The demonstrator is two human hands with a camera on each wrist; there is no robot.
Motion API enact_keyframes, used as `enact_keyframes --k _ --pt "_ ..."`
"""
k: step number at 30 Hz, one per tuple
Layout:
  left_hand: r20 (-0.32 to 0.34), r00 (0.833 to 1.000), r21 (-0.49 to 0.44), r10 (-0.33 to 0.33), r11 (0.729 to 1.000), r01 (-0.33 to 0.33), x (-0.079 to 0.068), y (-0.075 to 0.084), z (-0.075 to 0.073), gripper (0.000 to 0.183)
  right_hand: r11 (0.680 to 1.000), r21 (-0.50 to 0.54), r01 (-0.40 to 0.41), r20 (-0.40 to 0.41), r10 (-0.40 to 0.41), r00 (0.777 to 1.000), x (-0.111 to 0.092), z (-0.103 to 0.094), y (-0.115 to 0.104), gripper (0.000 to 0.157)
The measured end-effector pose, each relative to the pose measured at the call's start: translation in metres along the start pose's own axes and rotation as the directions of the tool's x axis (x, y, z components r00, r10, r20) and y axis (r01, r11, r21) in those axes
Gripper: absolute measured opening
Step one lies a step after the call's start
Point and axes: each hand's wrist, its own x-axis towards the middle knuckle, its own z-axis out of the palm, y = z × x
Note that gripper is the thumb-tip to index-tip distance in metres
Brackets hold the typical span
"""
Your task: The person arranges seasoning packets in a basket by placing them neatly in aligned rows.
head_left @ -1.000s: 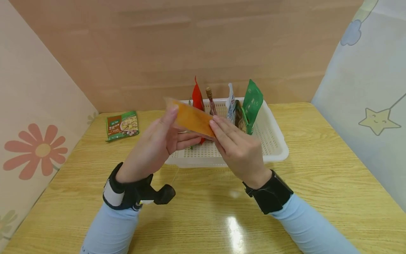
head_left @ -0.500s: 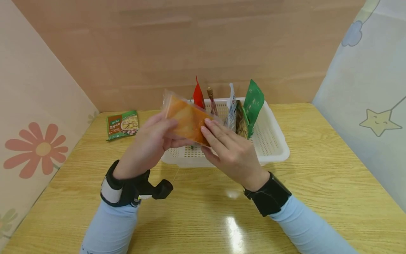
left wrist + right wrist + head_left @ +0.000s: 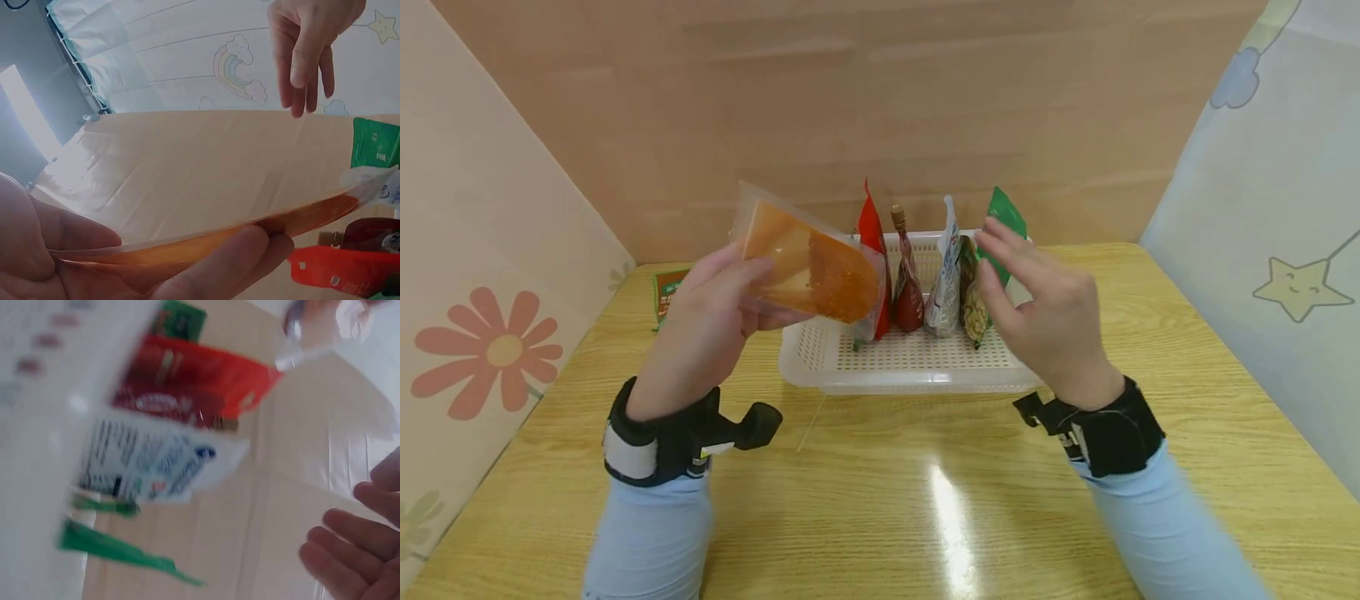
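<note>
My left hand [image 3: 700, 321] pinches a clear flat pouch with orange contents [image 3: 812, 267], thumb on top and fingers beneath. It tilts above the left part of the white plastic basket [image 3: 917, 379]. In the left wrist view, the pouch [image 3: 206, 250] is seen edge-on between thumb and fingers. My right hand [image 3: 1045, 308] is raised over the basket's right side, fingers extended and holding nothing. From the head it overlaps a green packet [image 3: 1009, 212]; the right wrist view shows the fingers [image 3: 350, 550] apart from the packets.
Standing in the basket are a red pouch [image 3: 871, 229], a dark red bottle-shaped pack [image 3: 908, 304], a white pouch [image 3: 946, 287] and a patterned packet [image 3: 976, 317]. A green-and-brown packet [image 3: 666, 287] lies on the table at left, partly behind my left hand.
My right hand has let go of the orange pouch and moved right. My left hand has drawn the pouch to the left, turning its broad face more into view.
</note>
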Motion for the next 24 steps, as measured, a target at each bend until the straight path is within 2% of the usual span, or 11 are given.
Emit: enact_keyframes --k 2,3,4,5,7,10,13,17,19,20,24 --pt "-0.008 1.000 0.001 0.010 1.000 -0.010 0.000 0.002 -0.003 0.034 0.992 0.007 -0.125 0.020 0.125 0.992 0.004 -0.013 0.011 0.028" --pt "-0.013 1.000 0.004 0.012 1.000 -0.012 0.000 0.002 -0.004 0.033 0.981 0.001 -0.195 0.042 0.195 0.980 0.006 -0.019 0.016 0.029" --pt "-0.019 1.000 0.005 0.014 1.000 -0.014 0.000 0.002 -0.006 0.033 0.963 -0.005 -0.271 0.075 0.271 0.960 0.007 -0.026 0.022 0.031" --pt "-0.024 1.000 0.001 0.012 1.000 -0.012 0.001 0.003 -0.007 0.032 0.937 -0.022 -0.350 0.115 0.350 0.930 0.008 -0.033 0.028 0.034" --pt "-0.031 0.999 0.013 0.009 1.000 -0.009 0.002 0.003 -0.010 0.032 0.871 -0.083 -0.485 0.203 0.491 0.847 0.008 -0.046 0.041 0.041" --pt "-0.043 0.999 0.025 0.015 1.000 -0.014 0.005 0.001 -0.015 0.031 0.777 -0.200 -0.596 0.315 0.627 0.712 0.007 -0.060 0.060 0.052" --pt "-0.067 0.997 0.019 0.026 1.000 -0.025 0.008 0.000 -0.023 0.031 0.710 -0.289 -0.642 0.398 0.699 0.594 0.004 -0.067 0.077 0.062" --pt "-0.116 0.992 0.001 0.039 0.999 -0.039 0.009 0.000 -0.034 0.032 0.662 -0.345 -0.666 0.500 0.730 0.467 0.001 -0.064 0.092 0.075" --pt "-0.143 0.989 0.030 0.045 0.999 -0.041 0.010 0.001 -0.038 0.034 0.647 -0.344 -0.681 0.536 0.730 0.423 -0.001 -0.063 0.098 0.081" --pt "-0.160 0.986 0.053 0.048 0.998 -0.040 0.010 0.001 -0.039 0.035 0.644 -0.341 -0.684 0.551 0.727 0.410 -0.002 -0.062 0.101 0.083" --pt "-0.210 0.977 0.147 0.023 0.989 0.009 0.015 -0.001 -0.041 0.041 0.641 -0.329 -0.694 0.579 0.717 0.388 -0.006 -0.065 0.112 0.084"
